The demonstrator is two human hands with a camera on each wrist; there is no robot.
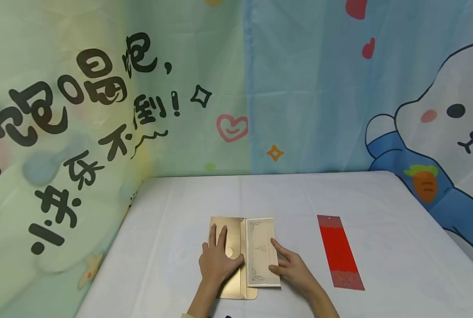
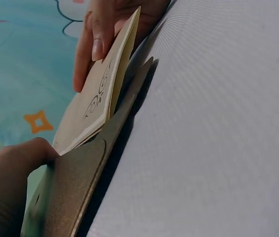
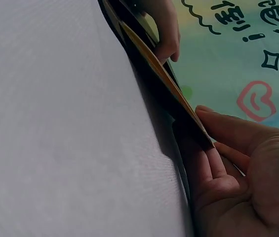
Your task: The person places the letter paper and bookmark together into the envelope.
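A gold folder (image 1: 234,236) lies spread on the white table, with a cream booklet (image 1: 260,247) over its right half. Scrollwork is printed in the booklet's corners. My left hand (image 1: 217,264) rests on the gold left cover, fingers extended and thumb towards the fold. With thumb and fingers my right hand (image 1: 294,269) pinches the booklet's right edge. Seen from the left wrist, the booklet (image 2: 97,96) tilts up above the folder (image 2: 80,182). In the right wrist view, the fingers of my right hand (image 3: 262,170) go beneath the raised edge.
To the right lies a flat red strip (image 1: 340,251) with patterned ends and a small hole at the top. White cloth covers the table (image 1: 173,229). A printed curtain (image 1: 196,145) hangs behind the table and along its left side.
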